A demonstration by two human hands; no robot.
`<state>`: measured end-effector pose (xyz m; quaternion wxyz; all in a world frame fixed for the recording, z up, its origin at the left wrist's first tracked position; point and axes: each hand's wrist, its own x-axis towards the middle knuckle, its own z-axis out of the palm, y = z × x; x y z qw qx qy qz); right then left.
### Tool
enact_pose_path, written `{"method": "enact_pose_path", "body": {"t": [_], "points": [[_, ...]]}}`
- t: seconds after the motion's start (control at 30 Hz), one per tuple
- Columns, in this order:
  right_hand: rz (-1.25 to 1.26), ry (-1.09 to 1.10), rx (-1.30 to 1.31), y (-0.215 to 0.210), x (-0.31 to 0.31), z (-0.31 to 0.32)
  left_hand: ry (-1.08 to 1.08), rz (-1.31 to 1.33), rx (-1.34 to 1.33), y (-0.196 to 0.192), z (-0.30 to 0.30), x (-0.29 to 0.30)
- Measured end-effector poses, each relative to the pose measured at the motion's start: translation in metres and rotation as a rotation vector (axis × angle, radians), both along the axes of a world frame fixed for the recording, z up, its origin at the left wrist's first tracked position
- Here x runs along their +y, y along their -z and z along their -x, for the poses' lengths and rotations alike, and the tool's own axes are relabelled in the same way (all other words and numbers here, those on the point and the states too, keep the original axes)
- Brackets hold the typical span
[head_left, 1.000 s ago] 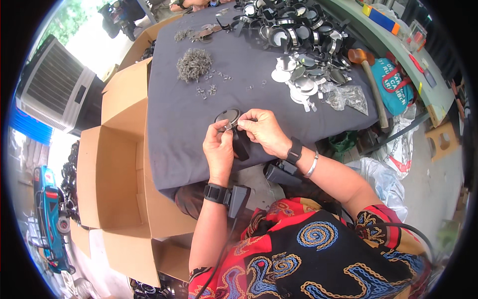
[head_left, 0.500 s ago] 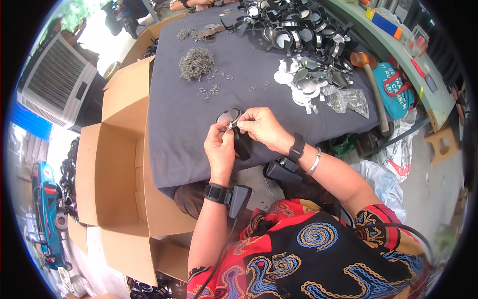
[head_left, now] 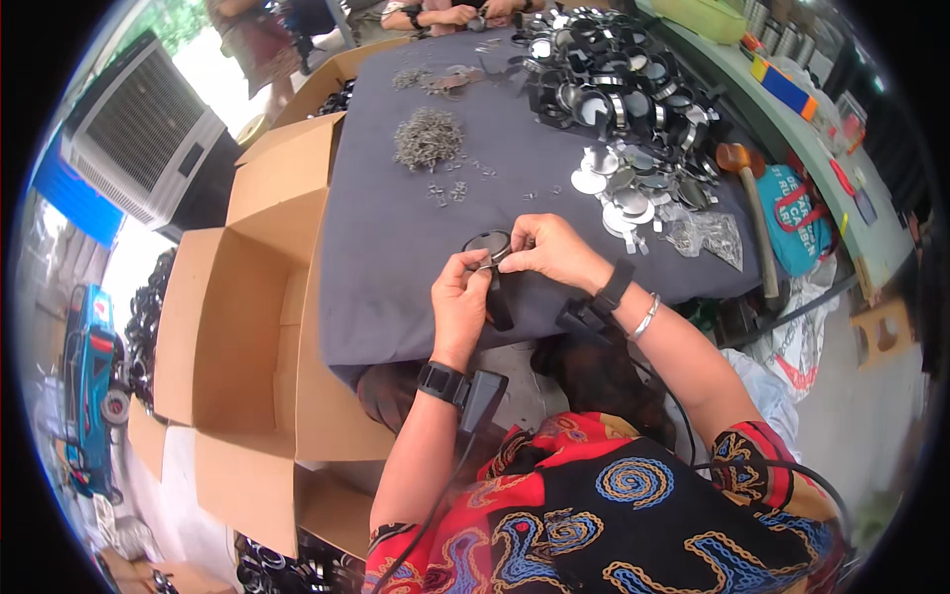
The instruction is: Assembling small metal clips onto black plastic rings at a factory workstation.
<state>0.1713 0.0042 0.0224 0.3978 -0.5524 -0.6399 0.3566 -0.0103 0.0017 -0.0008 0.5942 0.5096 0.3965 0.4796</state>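
Both hands meet over the near part of the grey cloth-covered table (head_left: 381, 267). My left hand (head_left: 458, 305) pinches a round black part with a shiny disc (head_left: 487, 242), whose black handle hangs down toward me. My right hand (head_left: 556, 249) has its thumb and fingers closed at the disc's right edge, beside the left fingertips. A small metal piece shows between the fingertips, too small to make out clearly. Beyond them lie a heap of small metal clips (head_left: 428, 139), some scattered loose clips (head_left: 448, 193) and a pile of shiny round lids (head_left: 625, 193).
Many black ring-shaped parts (head_left: 614, 79) are heaped at the far right. A clear bag of small metal pieces (head_left: 708, 238) and a mallet (head_left: 744, 173) lie near the right edge. An open cardboard box (head_left: 252, 337) stands left. A co-worker's hands (head_left: 460, 15) are at the far edge.
The view has shifted, so table and box appear farther right. My hands stay together on the round part. The co-worker's hands show more fully, and a person stands at the upper left.
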Motion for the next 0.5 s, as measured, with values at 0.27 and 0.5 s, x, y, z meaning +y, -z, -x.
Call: {"method": "enact_pose_path", "body": {"t": [0.27,0.5], "points": [[0.029,-0.183,-0.626,-0.034,0.026,0.0,0.007,-0.017,0.036,0.003,0.001,0.003],[-0.174,-0.156,-0.725,-0.01,0.001,-0.023,-0.099,0.233,-0.009,-0.015,-0.006,-0.008]]}}
